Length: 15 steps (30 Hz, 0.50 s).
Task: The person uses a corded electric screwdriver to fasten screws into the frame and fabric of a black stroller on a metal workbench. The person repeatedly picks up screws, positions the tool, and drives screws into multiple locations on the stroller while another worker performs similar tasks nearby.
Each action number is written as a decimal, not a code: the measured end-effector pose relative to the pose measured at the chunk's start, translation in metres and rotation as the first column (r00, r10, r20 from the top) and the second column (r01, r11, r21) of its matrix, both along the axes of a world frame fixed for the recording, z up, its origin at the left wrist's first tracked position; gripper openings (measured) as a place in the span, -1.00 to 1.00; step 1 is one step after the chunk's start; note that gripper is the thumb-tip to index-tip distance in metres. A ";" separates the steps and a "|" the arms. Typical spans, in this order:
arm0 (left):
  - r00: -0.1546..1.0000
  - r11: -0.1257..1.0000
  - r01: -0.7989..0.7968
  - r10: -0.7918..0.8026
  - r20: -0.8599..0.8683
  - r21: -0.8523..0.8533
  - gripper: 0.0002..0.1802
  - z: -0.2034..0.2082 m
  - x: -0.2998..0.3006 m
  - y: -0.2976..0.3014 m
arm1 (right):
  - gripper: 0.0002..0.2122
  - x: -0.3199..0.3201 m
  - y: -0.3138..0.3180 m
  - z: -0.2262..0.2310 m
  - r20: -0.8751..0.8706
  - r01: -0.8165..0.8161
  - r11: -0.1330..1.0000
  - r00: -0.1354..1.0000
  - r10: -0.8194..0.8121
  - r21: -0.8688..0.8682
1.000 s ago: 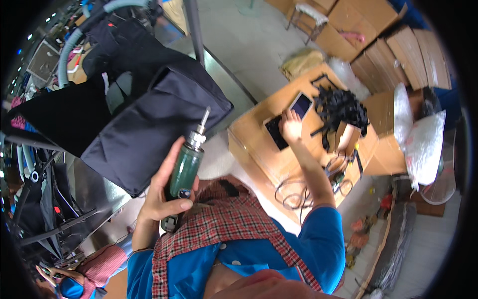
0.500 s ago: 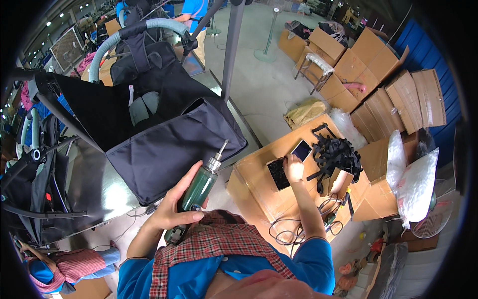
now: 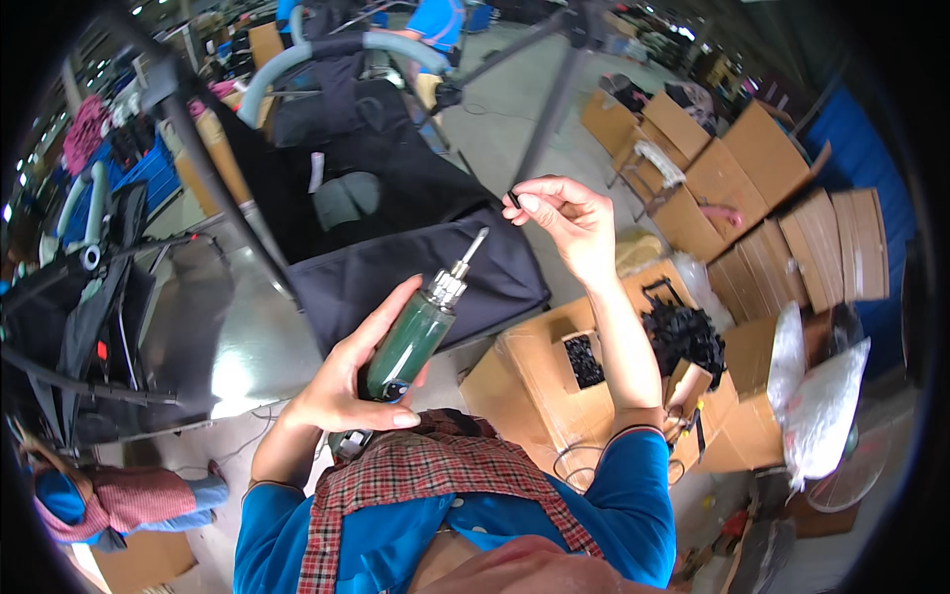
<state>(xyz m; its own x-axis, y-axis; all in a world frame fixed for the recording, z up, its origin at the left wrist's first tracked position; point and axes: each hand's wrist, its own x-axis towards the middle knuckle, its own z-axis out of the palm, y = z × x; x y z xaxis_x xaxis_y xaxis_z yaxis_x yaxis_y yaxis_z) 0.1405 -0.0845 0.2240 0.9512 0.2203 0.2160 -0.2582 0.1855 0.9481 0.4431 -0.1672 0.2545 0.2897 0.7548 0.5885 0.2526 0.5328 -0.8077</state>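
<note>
A person in a blue top and a plaid scarf is looking down at both raised hands. At far left, dark folded stroller frames (image 3: 89, 327) are standing on a shiny floor. The left hand (image 3: 341, 381) is gripping a green powered screwdriver (image 3: 416, 332), fingers wrapped tight around its body, its metal bit pointing up and right toward the black fabric seat (image 3: 396, 247) of a stroller just ahead. Further right, the right hand (image 3: 569, 223) is lifted, thumb and forefinger pinched together on a tiny dark piece (image 3: 512, 197), probably a screw, though it is too small to be sure. Below it, an open cardboard box (image 3: 554, 381) is holding small black parts (image 3: 586, 358). This looks like the loading step: the piece is apart from the bit, so next it would need seating squarely on the tip.
</note>
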 end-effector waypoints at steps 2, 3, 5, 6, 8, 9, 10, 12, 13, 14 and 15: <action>0.998 0.998 -0.054 0.055 -0.032 0.023 0.39 0.008 -0.016 0.012 | -0.86 -0.020 0.025 0.014 0.049 -0.119 0.992 0.991 0.121 -0.051; 0.996 0.997 -0.081 0.082 -0.045 0.017 0.41 0.010 -0.023 0.017 | -0.87 -0.032 0.036 0.022 0.078 -0.155 0.984 0.984 0.162 -0.089; 0.992 0.993 -0.116 0.117 -0.052 0.008 0.43 0.013 -0.040 0.029 | -0.86 -0.049 0.060 0.029 0.038 -0.291 0.946 0.953 0.299 -0.143; 0.990 0.991 -0.132 0.132 -0.043 0.005 0.43 0.014 -0.048 0.035 | -0.86 -0.058 0.071 0.032 0.016 -0.355 0.920 0.932 0.363 -0.168; 0.988 0.989 -0.149 0.149 -0.028 0.000 0.44 0.015 -0.063 0.048 | -0.83 -0.078 0.090 0.038 0.037 -0.395 0.897 0.911 0.410 -0.201; 0.991 0.991 -0.132 0.132 -0.020 0.009 0.44 0.013 -0.071 0.056 | -0.83 -0.086 0.098 0.039 0.010 -0.427 0.883 0.899 0.437 -0.197; 0.990 0.990 -0.138 0.138 -0.011 0.005 0.43 0.012 -0.078 0.063 | -0.83 -0.093 0.106 0.040 -0.016 -0.456 0.869 0.887 0.462 -0.192; 0.989 0.989 -0.145 0.145 0.002 0.001 0.43 0.011 -0.088 0.074 | -0.81 -0.104 0.118 0.041 -0.056 -0.484 0.850 0.874 0.483 -0.208; 0.992 0.992 -0.124 0.124 0.009 0.021 0.42 0.011 -0.094 0.082 | -0.81 -0.108 0.123 0.041 -0.084 -0.500 0.839 0.865 0.494 -0.214; 0.995 0.994 -0.099 0.098 0.013 0.040 0.40 0.010 -0.099 0.089 | -0.81 -0.112 0.127 0.041 -0.115 -0.513 0.830 0.858 0.500 -0.219; 0.997 0.996 -0.072 0.071 0.018 0.058 0.38 0.010 -0.103 0.096 | -0.80 -0.116 0.130 0.040 -0.130 -0.519 0.825 0.855 0.503 -0.224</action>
